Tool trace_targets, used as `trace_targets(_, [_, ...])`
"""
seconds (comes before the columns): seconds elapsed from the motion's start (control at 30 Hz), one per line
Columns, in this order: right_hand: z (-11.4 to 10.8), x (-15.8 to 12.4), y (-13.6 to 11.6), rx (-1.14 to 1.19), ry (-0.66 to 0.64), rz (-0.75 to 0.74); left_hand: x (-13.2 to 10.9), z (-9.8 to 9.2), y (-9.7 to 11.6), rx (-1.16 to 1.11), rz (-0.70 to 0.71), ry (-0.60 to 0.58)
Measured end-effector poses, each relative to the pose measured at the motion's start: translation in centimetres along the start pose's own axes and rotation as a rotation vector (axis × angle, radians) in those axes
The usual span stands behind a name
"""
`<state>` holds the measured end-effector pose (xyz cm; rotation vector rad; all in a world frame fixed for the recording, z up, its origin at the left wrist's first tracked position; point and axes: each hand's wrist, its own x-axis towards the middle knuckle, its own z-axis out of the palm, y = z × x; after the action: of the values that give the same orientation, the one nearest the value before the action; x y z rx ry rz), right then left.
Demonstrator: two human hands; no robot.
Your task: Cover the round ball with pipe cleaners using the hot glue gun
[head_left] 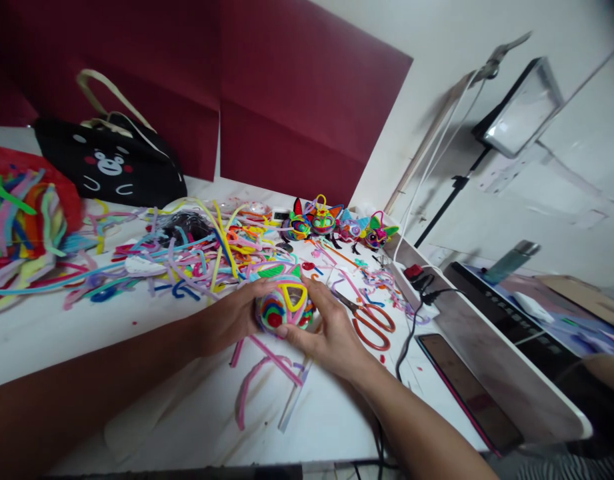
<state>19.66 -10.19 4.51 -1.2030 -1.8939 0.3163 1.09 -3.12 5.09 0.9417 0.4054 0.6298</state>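
A colourful animal head made of coiled pipe cleaners [274, 312], with green pointed ears and a yellow triangle on its front, is held low over the white table. My left hand [237, 317] grips its left side; those fingers are partly hidden behind it. My right hand [331, 330] wraps its right side, thumb across the lower front. Pink pipe cleaners [247, 393] and a thin clear strip [293, 400] lie just below the hands. Orange-handled scissors [374, 325] rest to the right of my right hand, blades pointing toward it.
Loose pipe cleaners [187, 257] cover the back left, beside a red bag of them [29, 220] and a black bag [111, 160]. Several similar heads [324, 223] stand at the back. A phone [469, 393], cables and power strip [411, 283] line the right edge. Another person's arm [607, 370] shows far right.
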Motion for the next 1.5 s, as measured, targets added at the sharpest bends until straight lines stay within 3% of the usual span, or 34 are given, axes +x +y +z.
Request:
trace_targets(0.33, [-0.3,0.2,-0.3,0.017,0.034,0.097,0.0,-0.8,-0.2,0.097,-0.005,0.029])
trace_targets(0.67, [-0.3,0.2,0.0,0.021,0.058,0.099,0.6,-2.3,-1.4,0.488,0.194,-0.059])
trace_targets(0.8, [-0.4,0.3,-0.4,0.032,0.047,0.117,1.1,-3.0,-2.3,0.646,0.292,-0.030])
trace_targets(1.0, [-0.2,0.2,-0.3,0.071,0.047,0.135,0.7,-2.5,-2.8,0.798,0.354,0.083])
trace_targets(1.5, [0.2,0.0,-0.2,0.201,0.049,0.214,0.6,-1.9,-3.3,0.885,0.443,0.204])
